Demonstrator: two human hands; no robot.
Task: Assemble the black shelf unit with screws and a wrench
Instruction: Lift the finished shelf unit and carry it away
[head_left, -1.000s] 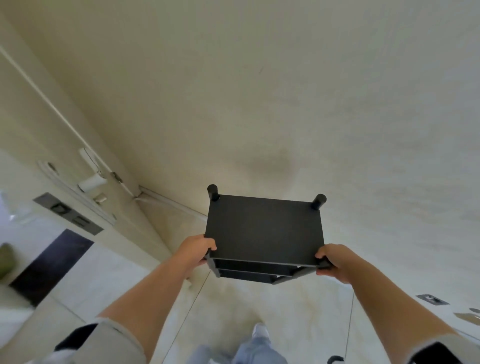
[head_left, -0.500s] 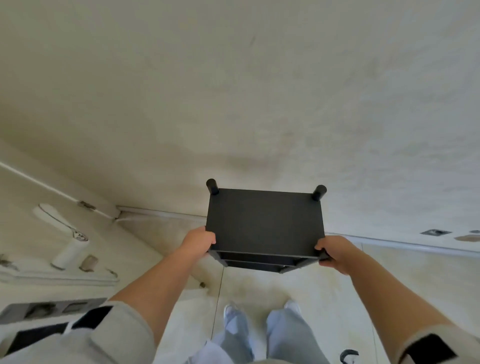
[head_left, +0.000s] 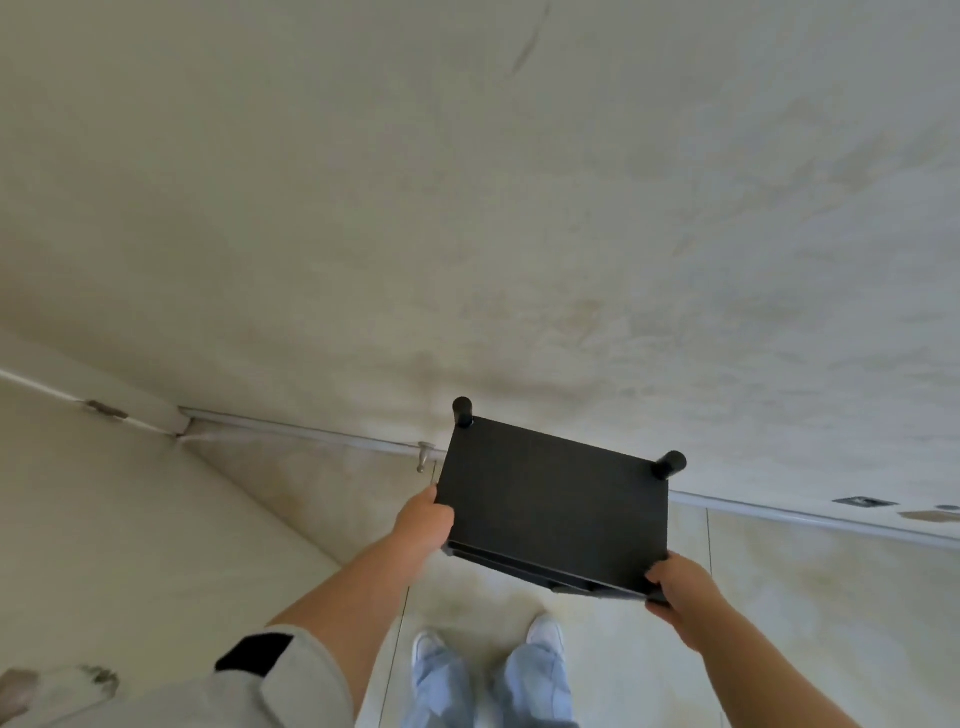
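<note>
A person stands indoors and holds a black shelf unit (head_left: 556, 512) in the air in front of their body, seen from a camera on their head looking down. The shelf unit is the landmark here: a flat black top panel faces the camera, tilted so its right end sits lower, with lower tiers just visible under its near edge.

The left hand (head_left: 423, 525) grips the shelf unit's left near corner, fingers curled under the edge. The right hand (head_left: 680, 592) grips the right near corner, fingers wrapped around the lower frame. Both arms reach forward, with pale sleeves pushed up.

Two round black post ends rise above the far corners of the shelf unit: the left post (head_left: 462, 411) and the right post (head_left: 669, 464). Beyond the shelf unit stands a plain cream wall (head_left: 467, 208), with a baseboard running just behind the far edge. Below the shelf unit, white shoes (head_left: 543, 631) and light blue trousers stand on a pale tiled floor (head_left: 805, 597).

The unit looks fully joined, with panels and posts holding together while lifted, so assembly seems essentially finished. No screws or wrench are in view. What appears left is setting the unit down, probably against the wall.
</note>
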